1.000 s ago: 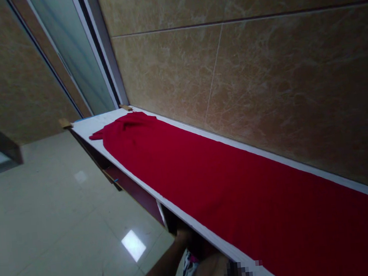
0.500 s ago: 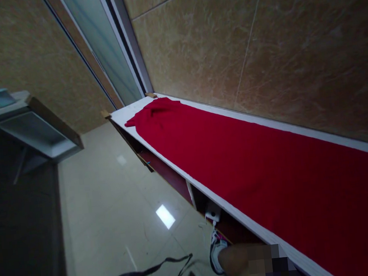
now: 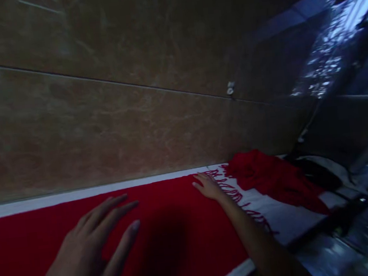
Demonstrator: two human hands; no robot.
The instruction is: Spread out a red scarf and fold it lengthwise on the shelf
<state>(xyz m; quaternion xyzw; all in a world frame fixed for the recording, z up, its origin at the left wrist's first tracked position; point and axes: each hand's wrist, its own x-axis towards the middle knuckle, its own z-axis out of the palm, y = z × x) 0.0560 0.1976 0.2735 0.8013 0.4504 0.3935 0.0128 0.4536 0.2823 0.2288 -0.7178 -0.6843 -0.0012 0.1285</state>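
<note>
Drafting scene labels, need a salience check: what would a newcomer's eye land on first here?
First, the long red cloth, spread along a white surface below the brown wall. Then the left hand, large and open at lower left, and the right hand, smaller, beside the cloth's fringe. Last, the crumpled red fabric beyond that fringe, toward the right.

The red fringed cloth (image 3: 177, 208) lies flat, apparently smooth, along the white tabletop (image 3: 286, 219).
</note>
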